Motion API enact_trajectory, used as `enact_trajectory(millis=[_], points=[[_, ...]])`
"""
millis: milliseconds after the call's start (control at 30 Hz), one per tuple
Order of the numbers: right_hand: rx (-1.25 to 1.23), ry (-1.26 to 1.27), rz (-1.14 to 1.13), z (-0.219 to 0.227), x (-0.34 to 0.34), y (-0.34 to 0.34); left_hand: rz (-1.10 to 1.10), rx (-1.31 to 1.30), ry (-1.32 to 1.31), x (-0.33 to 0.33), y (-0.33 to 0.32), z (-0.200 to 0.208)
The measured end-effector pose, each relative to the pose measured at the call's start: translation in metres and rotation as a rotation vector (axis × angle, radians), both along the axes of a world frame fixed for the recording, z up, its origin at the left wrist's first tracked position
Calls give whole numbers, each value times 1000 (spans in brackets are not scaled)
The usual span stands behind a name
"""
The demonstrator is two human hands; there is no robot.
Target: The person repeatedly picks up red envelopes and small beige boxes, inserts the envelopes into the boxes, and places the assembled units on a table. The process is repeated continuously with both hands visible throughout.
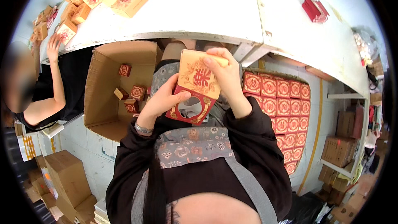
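Observation:
Over my lap I hold a pale yellow carton [191, 69] printed with a red character and flowers. Its lower part meets a red sleeve box [198, 119] with gold trim and a round opening, through which something whitish shows. My left hand [165, 98] is closed on the red sleeve's left side, its thumb lying across the front near where the two parts meet. At the upper right, my right hand [227, 74] grips the yellow carton by its top corner and side. How far the carton sits inside the sleeve I cannot tell.
Left of my knees stands an open cardboard box [103, 87] with several small red boxes inside. On my right, a crate holds rows of red boxes [282, 103]. Yellow cartons [129, 3] lie on the white table [199, 12], where a co-worker's hand [54, 47] touches one. Red folded pieces [315, 10] lie farther right.

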State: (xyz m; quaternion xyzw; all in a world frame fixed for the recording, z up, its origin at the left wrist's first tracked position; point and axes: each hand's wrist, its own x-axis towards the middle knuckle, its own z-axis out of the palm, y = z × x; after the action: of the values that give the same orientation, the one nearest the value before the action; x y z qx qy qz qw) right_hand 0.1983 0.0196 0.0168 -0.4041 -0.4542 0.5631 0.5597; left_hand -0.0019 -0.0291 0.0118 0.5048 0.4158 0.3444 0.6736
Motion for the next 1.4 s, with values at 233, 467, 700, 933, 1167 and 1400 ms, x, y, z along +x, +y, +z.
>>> enact_trajectory(millis=[233, 467, 700, 933, 1167, 1400], points=[[-166, 211, 85, 2, -5, 19, -1, -278, -269, 8, -2, -7], [-231, 182, 34, -18, -18, 21, 11, -477, -255, 15, -17, -24], [-379, 304, 136, 9, 22, 30, 48, -266, -96, 3, -25, -16], [-381, -195, 417, 25, 44, 30, -6, -111, -97, 20, -36, 19], [-175, -211, 249, 23, 11, 15, 98, -258, -222, 32, -34, 10], [28, -266, 141, 10, -4, 7, 175, -360, -334, 30, -35, -7]])
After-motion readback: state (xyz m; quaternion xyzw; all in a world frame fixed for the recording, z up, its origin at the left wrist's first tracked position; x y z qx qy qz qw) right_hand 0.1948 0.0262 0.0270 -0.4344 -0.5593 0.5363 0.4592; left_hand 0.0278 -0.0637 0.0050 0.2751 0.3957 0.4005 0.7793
